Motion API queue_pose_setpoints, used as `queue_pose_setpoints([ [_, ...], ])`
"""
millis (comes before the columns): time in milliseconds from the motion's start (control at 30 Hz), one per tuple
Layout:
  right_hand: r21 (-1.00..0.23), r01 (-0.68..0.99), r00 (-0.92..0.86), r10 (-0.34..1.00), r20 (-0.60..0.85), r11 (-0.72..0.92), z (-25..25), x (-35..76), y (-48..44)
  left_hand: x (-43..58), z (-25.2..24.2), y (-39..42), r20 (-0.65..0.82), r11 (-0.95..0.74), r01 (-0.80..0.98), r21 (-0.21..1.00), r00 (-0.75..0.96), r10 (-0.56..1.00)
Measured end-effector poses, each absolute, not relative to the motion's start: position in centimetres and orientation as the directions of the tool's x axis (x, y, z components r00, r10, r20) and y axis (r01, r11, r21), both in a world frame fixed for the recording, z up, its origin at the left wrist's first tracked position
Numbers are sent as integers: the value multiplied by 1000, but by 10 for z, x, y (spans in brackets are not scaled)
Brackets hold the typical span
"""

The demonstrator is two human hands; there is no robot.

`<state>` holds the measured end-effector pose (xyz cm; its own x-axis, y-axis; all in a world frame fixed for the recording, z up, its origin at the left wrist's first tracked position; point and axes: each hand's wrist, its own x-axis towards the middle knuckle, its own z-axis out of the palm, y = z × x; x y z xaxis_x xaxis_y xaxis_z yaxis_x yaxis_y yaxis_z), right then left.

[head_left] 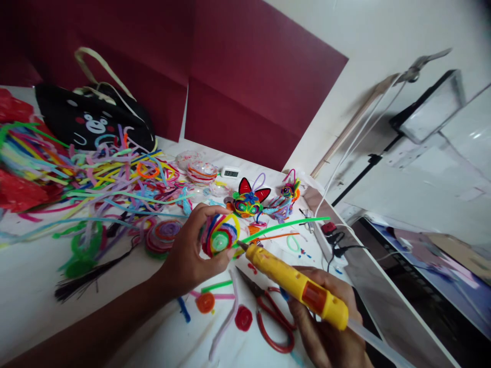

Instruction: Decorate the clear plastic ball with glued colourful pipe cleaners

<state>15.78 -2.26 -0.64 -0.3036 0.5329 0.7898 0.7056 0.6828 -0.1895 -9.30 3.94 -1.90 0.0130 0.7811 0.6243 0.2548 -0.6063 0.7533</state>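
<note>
Between the fingers and thumb of my left hand (192, 248) is a ball covered in coiled pipe cleaners (221, 236), with a green spiral in the middle and blue, yellow and pink bands around it. A green pipe cleaner (284, 226) stretches from the ball's right side toward the upper right. My right hand (326, 317) grips a yellow hot glue gun (291, 276), a clear glue stick (378, 345) sticking out of its back. The gun's nozzle points at the ball's right edge; I cannot tell whether it touches. Under the gun lie red-handled scissors (274, 317), their blades partly visible.
A heap of pipe cleaners (111, 174) spreads across the left, before a black bag (92, 117). Behind the ball stand a cat-eared figure (248, 202) and a small timer (230, 173). Orange (205, 303) and red coils (243, 318) lie in front. A power strip (326, 245) runs along the right.
</note>
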Motion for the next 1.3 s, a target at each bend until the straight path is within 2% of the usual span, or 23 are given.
queue_pose_setpoints([
  [133, -187, 726, -306, 554, 774, 662, -5, 158, -23, -92, -19, 39, 615, -599, 245, 763, 12, 788],
  [367, -142, 739, -301, 511, 805, 659, -6, 156, -22, -91, -19, 39, 609, -598, 217, 772, 20, 793],
  [633, -241, 690, -230, 522, 821, 682, 2, 145, -19, -90, -20, 38, 615, -608, 218, 764, 41, 788],
  [1000, -245, 663, -275, 534, 800, 707, -7, 153, -19, -92, -22, 39, 628, -617, 248, 747, 40, 777],
  [1133, -201, 674, -298, 511, 806, 711, -7, 154, -19, -93, -22, 40, 638, -626, 247, 739, 40, 769],
  [1300, -263, 653, -266, 540, 799, 710, -3, 150, -20, -92, -21, 40, 637, -624, 252, 740, 40, 770],
])
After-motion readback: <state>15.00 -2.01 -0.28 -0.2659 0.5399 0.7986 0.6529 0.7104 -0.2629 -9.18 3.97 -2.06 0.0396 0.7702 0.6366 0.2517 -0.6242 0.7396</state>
